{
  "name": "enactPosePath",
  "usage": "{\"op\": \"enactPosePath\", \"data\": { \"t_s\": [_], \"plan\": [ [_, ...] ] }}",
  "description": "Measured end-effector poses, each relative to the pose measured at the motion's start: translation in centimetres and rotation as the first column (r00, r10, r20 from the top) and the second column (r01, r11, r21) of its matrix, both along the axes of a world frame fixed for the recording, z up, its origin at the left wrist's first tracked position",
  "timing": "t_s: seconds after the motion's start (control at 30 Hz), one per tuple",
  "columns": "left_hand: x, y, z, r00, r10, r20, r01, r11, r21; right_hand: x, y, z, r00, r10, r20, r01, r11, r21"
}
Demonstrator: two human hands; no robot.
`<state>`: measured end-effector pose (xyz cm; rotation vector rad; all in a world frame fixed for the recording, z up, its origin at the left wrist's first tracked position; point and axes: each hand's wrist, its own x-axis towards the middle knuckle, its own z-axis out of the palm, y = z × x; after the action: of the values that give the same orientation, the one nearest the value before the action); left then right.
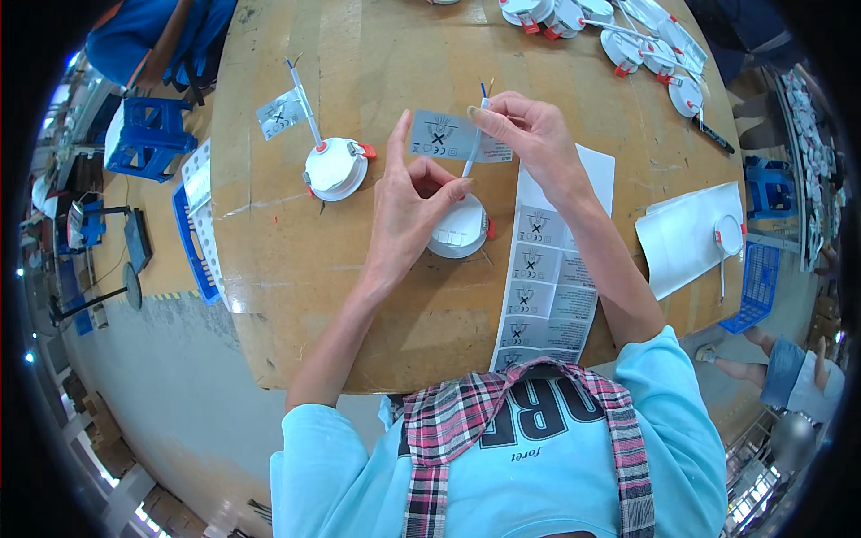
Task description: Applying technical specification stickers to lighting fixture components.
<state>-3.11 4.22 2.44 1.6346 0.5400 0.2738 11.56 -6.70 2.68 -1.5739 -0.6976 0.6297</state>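
Observation:
A round white downlight (457, 231) with red clips lies on the table in front of me. Its white cable (467, 168) stands up, with bare coloured wire ends at the top. My left hand (408, 211) is closed in a pinch at the lower cable, the index finger stretched up beside a silver label (432, 134). That label crosses the cable, and my right hand (529, 134) pinches it near the cable's top. Left of my hands lies another downlight (335, 170), its cable carrying a silver label (282, 114) like a flag.
A sheet of labels (556, 296) lies beside my right forearm. More downlights (621, 49) are heaped at the far right, near a black pen (717, 136). White sheets (686, 238) with a downlight on top lie at the right. Blue stools (148, 134) stand beyond the table.

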Motion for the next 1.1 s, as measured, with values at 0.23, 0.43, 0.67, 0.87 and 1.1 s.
{"op": "enactPosePath", "data": {
  "t_s": [0.23, 0.43, 0.67, 0.87, 1.1],
  "plan": [
    [-0.1, -0.5, 0.2, 0.999, -0.001, 0.037, 0.002, 1.0, -0.025, -0.1, 0.3, 0.5, 0.997, 0.048, 0.062, -0.043, 0.996, -0.073],
    [0.0, -0.4, 0.3, 1.0, -0.005, 0.028, 0.006, 1.0, -0.012, 1.3, -0.4, 0.7, 0.985, 0.154, -0.082, -0.164, 0.977, -0.137],
    [0.1, -0.1, -0.3, 0.999, -0.039, 0.013, 0.04, 0.999, -0.016, 1.0, -0.7, 1.2, 0.996, 0.086, 0.017, -0.084, 0.992, -0.093],
    [-0.1, -0.3, -0.4, 0.998, -0.033, 0.046, 0.033, 0.999, -0.005, 1.2, -0.6, 1.2, 0.991, 0.122, -0.049, -0.128, 0.98, -0.152],
    [-0.2, -0.5, -0.1, 0.999, -0.027, 0.038, 0.028, 0.999, -0.034, 2.2, -0.6, 0.7, 0.994, 0.057, 0.098, -0.048, 0.995, -0.087]
  ]
}}
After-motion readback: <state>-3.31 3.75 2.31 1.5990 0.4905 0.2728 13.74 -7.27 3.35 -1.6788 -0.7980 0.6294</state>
